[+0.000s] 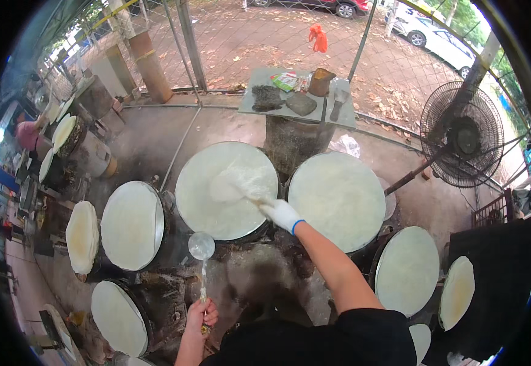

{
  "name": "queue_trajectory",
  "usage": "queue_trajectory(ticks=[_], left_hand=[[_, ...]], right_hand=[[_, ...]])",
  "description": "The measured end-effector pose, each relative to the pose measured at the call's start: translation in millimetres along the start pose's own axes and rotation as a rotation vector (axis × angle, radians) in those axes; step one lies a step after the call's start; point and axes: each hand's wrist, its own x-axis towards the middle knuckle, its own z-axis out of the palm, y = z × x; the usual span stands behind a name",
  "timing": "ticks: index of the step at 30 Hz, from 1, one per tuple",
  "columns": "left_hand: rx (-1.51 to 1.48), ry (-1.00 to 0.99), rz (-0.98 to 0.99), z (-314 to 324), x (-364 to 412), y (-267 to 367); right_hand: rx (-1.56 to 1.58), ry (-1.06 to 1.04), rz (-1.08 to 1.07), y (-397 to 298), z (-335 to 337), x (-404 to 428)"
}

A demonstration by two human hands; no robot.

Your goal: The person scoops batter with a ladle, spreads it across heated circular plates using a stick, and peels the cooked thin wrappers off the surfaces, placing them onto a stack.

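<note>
My right hand [281, 214], in a white glove with a blue cuff edge, grips the handle of a spreader whose blurred head lies over wet batter on the round griddle [196, 201] at centre. My bare left hand [202, 315] is closed around the handle of a metal ladle [201, 246], held upright below that griddle's near left edge. Just right of the centre griddle, another griddle bears a thin pale pancake [336, 201]. One more pancake [130, 225] covers a griddle to the left. Whether the ladle contains batter is hard to tell.
More griddles with pancakes [407, 271] curve round both sides. A stack of pancakes [82, 238] is at left. Beyond stand a board-topped table [251, 103] with tools and a large fan [462, 135]. A person [27, 135] is at the far left.
</note>
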Motion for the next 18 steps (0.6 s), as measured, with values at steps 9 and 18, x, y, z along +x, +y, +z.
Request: queue_trajectory(ticks=[9,18], left_hand=[[0.510,0.236,0.189,60,70,44],[0.356,0.100,0.260,80,105,47]], right_hand=[[0.465,-0.103,0.332,10,30,-84],[0.848,-0.017,0.431,-21,121,-96]])
